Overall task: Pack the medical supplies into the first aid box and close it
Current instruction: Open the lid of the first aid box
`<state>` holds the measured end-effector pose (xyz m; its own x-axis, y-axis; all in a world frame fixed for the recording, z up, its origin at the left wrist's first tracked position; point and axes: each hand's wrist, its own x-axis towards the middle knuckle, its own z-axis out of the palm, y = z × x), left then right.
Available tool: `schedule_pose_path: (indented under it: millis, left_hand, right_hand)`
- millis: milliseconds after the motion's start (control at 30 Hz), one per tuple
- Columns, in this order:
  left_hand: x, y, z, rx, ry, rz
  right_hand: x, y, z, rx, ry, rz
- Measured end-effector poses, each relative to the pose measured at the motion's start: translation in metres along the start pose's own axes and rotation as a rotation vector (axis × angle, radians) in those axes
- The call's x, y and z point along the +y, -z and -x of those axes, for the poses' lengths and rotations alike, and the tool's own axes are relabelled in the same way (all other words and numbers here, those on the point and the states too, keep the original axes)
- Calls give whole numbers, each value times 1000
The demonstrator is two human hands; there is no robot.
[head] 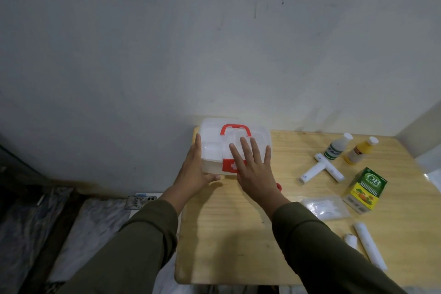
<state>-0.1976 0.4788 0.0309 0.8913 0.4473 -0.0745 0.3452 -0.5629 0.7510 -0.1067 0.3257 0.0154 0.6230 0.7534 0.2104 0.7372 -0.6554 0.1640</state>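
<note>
A translucent white first aid box [214, 143] with a red handle and a red latch stands closed at the table's far left corner. My left hand [194, 172] grips its left side, thumb under the front edge. My right hand [254, 169] lies flat, fingers spread, over the lid's right front. Supplies lie to the right: a white bottle [336, 148], a yellow bottle [360, 151], two crossed white tubes [322, 168], a green and yellow carton [365, 188], a clear bag [324, 205], a small gauze roll [350, 241] and a long white roll [368, 244].
The wooden table [226, 234] sits against a stained grey wall. Its left edge drops to a patterned floor covering [95, 219]. A small red object [278, 186] peeks out beside my right wrist.
</note>
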Motion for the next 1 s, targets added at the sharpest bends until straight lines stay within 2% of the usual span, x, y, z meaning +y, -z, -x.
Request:
schedule_pose_path:
  millis: [133, 500, 733, 1000]
  left_hand:
    - [-1, 2, 3, -9, 24, 17]
    - [8, 16, -3, 21, 37, 130]
    - [5, 19, -22, 1, 49, 241]
    - [-6, 9, -34, -62, 149, 184]
  right_hand:
    - [9, 3, 7, -10, 110, 8]
    - [15, 31, 1, 78, 173, -37]
    - [35, 65, -43, 165, 191, -41]
    - [71, 82, -111, 156, 175, -49]
